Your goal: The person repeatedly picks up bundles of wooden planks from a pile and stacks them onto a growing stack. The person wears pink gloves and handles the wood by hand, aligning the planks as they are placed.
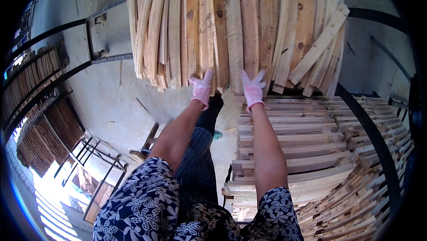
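A wide row of rough wooden planks [192,23] lies side by side ahead of me, their near ends uneven. My left hand [202,88], in a pinkish-white glove, is over the near ends just left of the middle, with thumb and fingers spread apart. Gloved the same way, my right hand [253,88] is a little further right, its fingers also spread, over the end of a brownish plank [249,27]. Whether either palm presses on the wood cannot be made out. One loose plank [319,44] slants across the others at the right of the row.
At my right rises a large stack of wood strips [293,138], close to my right forearm. A dark metal rail [371,138] curves past it. Dark bars [49,34] cross the left side, near a bundle of brown slats [49,134]. Concrete floor [120,103] shows below.
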The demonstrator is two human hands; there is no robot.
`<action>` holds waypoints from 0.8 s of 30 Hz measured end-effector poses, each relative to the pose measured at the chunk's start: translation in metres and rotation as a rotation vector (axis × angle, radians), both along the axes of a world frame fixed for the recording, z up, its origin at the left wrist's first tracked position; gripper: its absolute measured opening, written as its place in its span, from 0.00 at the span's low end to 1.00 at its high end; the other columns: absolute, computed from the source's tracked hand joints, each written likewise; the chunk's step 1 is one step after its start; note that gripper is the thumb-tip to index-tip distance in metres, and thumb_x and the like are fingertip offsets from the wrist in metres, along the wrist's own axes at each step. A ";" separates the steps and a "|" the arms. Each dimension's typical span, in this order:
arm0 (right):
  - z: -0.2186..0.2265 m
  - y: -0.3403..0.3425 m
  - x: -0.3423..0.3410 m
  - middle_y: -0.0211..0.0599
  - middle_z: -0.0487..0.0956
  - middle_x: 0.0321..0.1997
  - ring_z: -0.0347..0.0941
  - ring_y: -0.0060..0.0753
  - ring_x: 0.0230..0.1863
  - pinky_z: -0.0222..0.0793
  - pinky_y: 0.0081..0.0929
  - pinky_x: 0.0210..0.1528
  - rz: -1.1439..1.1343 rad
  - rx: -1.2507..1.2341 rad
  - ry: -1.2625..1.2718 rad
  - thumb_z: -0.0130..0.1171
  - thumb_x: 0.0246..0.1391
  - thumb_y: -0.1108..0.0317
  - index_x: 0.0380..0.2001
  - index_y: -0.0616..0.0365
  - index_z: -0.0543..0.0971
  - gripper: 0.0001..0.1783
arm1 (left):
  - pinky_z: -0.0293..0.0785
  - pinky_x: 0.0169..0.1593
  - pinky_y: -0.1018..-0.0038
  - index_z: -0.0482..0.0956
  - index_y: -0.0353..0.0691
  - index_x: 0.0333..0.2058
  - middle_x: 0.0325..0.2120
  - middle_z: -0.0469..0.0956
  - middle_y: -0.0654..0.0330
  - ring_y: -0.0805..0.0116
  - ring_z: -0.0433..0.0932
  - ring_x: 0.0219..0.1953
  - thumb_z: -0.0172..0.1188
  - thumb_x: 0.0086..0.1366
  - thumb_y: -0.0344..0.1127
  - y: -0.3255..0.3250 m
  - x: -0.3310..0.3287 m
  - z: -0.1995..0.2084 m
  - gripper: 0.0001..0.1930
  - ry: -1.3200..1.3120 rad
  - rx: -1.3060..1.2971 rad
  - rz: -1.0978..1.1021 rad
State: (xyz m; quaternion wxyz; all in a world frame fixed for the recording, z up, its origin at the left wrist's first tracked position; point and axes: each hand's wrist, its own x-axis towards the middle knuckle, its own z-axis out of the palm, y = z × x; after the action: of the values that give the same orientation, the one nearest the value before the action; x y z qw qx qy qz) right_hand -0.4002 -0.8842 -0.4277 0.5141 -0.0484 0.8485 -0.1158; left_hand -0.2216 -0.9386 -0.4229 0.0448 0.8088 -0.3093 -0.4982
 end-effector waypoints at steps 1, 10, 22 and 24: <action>0.000 -0.009 0.016 0.72 0.50 0.71 0.54 0.75 0.71 0.59 0.54 0.69 -0.033 0.021 0.049 0.65 0.47 0.30 0.76 0.55 0.43 0.66 | 0.62 0.67 0.57 0.47 0.41 0.73 0.65 0.63 0.33 0.41 0.65 0.66 0.68 0.57 0.65 0.003 -0.012 -0.010 0.57 -0.161 -0.002 0.121; 0.036 -0.011 0.025 0.63 0.60 0.68 0.64 0.64 0.65 0.61 0.47 0.67 -0.217 -0.202 -0.221 0.73 0.45 0.41 0.66 0.66 0.59 0.56 | 0.63 0.67 0.61 0.39 0.48 0.75 0.67 0.62 0.43 0.49 0.64 0.68 0.64 0.61 0.65 0.020 0.016 -0.025 0.56 0.353 0.049 0.163; -0.007 -0.028 0.062 0.61 0.66 0.66 0.65 0.59 0.66 0.60 0.42 0.68 -0.285 -0.388 0.044 0.73 0.49 0.47 0.68 0.65 0.59 0.53 | 0.76 0.52 0.48 0.36 0.57 0.75 0.67 0.61 0.55 0.54 0.69 0.62 0.70 0.63 0.53 0.006 0.028 -0.007 0.55 0.585 0.240 0.340; 0.001 -0.033 0.026 0.55 0.73 0.62 0.71 0.49 0.62 0.63 0.36 0.65 -0.059 -0.303 -0.114 0.69 0.54 0.43 0.66 0.66 0.64 0.48 | 0.76 0.52 0.49 0.38 0.57 0.74 0.67 0.62 0.55 0.55 0.69 0.62 0.70 0.63 0.51 0.000 0.023 0.008 0.53 0.614 0.297 0.352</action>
State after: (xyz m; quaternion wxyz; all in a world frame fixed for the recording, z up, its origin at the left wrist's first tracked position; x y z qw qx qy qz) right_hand -0.3746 -0.9170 -0.4271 0.5447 -0.0938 0.7917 -0.2604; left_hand -0.1982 -0.9385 -0.4148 0.1028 0.6602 -0.0624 -0.7414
